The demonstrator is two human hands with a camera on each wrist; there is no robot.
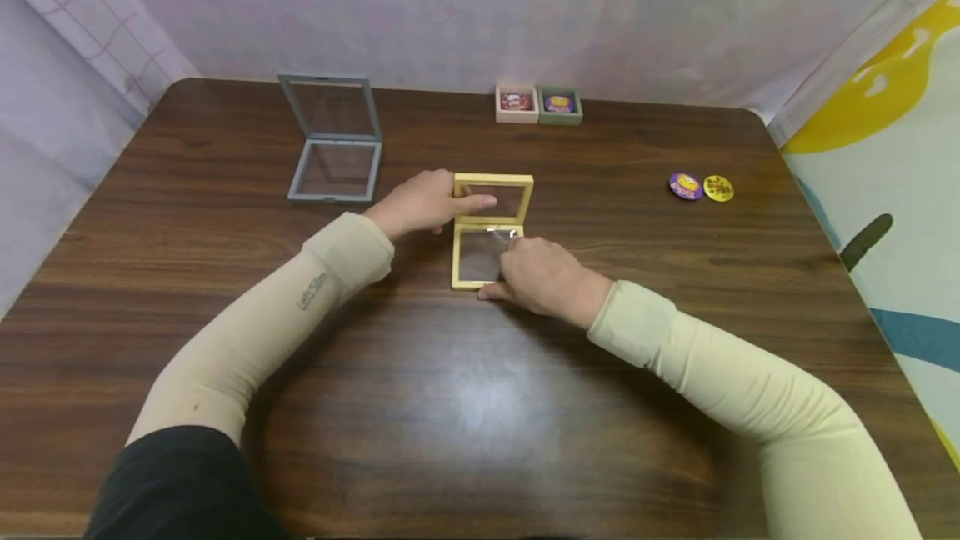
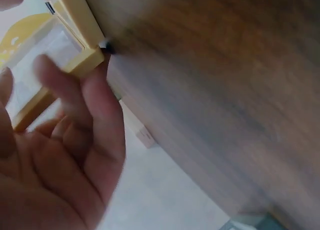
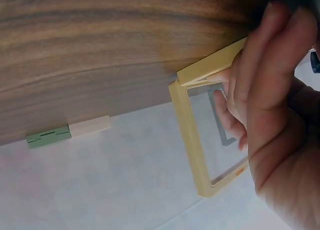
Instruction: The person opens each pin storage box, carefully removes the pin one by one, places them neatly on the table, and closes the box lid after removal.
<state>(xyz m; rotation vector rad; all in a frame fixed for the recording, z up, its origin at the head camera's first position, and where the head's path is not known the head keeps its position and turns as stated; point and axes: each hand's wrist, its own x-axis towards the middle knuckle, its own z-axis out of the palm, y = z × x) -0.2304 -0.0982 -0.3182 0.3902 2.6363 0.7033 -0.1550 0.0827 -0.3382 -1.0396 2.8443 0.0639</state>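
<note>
Wrinkled cream sleeves [image 1: 757, 382] — left grip [image 1: 423, 200], right grip [image 1: 543, 275] pinching square yellow frame [image 1: 476, 257] — clear-windowed.

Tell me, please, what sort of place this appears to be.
Probably an indoor tabletop workspace: there is a dark wood-grain table, pale cloth hanging behind it, and a yellow hinged frame being handled there.

A: Sort of place?
B: Indoors, a cloth-screened corner; home or studio, cannot tell.
A: Signs?
B: Wood-grain surface [image 1: 480, 440], rounded far corners. Pale curtain [image 1: 450, 15] hung behind it. Left, line-grid cloth [image 1: 90, 7]; right, printed cloth [image 1: 900, 198], yellow and blue shapes.
A: Objects?
B: Button badges [image 1: 686, 186], grey hinged frame [image 1: 335, 138] standing open: hobby-like, domestic in feel.
</note>
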